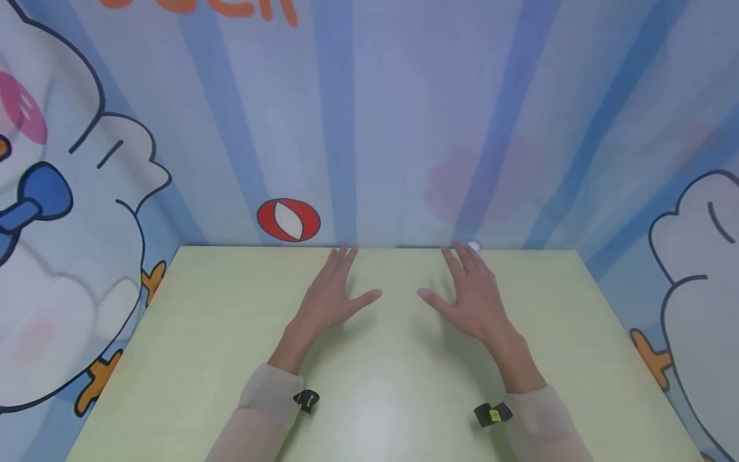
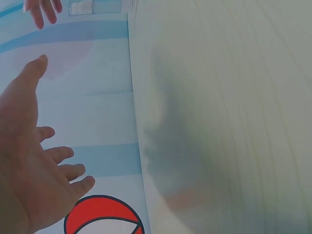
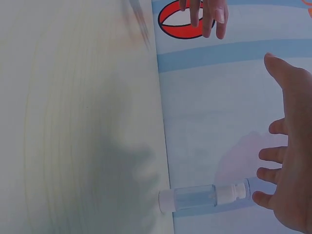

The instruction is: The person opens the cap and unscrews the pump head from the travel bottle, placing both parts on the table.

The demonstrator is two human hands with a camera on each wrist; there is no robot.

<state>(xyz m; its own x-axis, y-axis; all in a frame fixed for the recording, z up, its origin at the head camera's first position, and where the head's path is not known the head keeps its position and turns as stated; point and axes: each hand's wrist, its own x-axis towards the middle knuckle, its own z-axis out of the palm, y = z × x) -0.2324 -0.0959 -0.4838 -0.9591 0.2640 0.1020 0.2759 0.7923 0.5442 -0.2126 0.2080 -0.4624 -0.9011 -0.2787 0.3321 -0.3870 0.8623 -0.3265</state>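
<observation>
My left hand (image 1: 328,296) is held over the far middle of the pale table, fingers extended and thumb out toward the other hand, with nothing in it. Opposite it, my right hand (image 1: 475,296) mirrors that pose, also holding nothing. A small clear bottle (image 3: 195,197) with white ends stands upright at the table's back edge, just past the right fingertips. From the head camera only its round top (image 1: 474,245) shows beside those fingers; the right hand hides the rest. Part of the bottle (image 2: 100,7) also appears at the top of the left wrist view.
The wood-grained table (image 1: 231,385) meets a blue striped backdrop (image 1: 392,128) at its back edge. Printed on the backdrop are a red-and-white ball (image 1: 288,220) and white cartoon figures at both sides. Dark wrist cameras (image 1: 307,401) sit at the sleeve cuffs.
</observation>
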